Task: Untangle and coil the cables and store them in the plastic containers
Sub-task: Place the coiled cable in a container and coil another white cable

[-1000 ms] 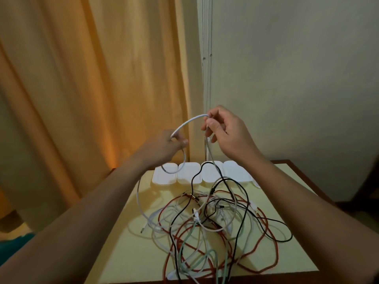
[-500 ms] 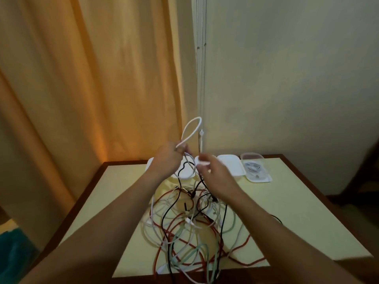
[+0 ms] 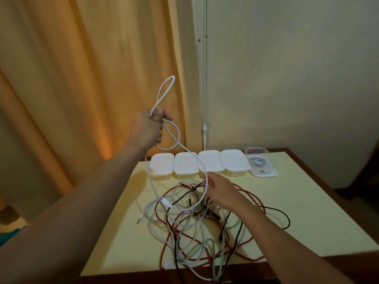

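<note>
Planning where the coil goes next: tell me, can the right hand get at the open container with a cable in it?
Probably yes: the right hand sits near the open container, with bare table between them.

An orange curtain (image 3: pixel 82 78) hangs in folds across the far left. To its right stands a pale wall (image 3: pixel 287 78), with thin cords (image 3: pixel 202 58) running down at the curtain's edge. The pale yellow surface (image 3: pixel 297 212) has a dark brown rim.
</note>
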Demonstrator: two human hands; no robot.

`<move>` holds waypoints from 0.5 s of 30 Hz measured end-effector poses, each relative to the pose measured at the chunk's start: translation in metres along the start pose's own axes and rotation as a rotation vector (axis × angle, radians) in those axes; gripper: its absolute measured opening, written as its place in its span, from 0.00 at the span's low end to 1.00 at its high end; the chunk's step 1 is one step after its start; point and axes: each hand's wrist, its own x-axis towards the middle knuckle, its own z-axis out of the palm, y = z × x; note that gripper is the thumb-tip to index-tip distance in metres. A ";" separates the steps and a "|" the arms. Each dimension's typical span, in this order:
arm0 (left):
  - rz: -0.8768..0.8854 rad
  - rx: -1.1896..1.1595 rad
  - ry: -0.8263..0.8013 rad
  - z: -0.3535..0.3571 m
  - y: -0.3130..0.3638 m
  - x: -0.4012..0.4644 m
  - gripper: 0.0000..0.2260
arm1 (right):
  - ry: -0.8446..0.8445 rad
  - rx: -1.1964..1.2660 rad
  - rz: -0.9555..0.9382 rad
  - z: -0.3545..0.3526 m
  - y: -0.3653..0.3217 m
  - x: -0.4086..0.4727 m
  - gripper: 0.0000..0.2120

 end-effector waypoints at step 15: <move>0.051 0.155 0.082 -0.037 -0.014 -0.009 0.15 | -0.119 -0.163 -0.204 0.003 -0.010 -0.014 0.08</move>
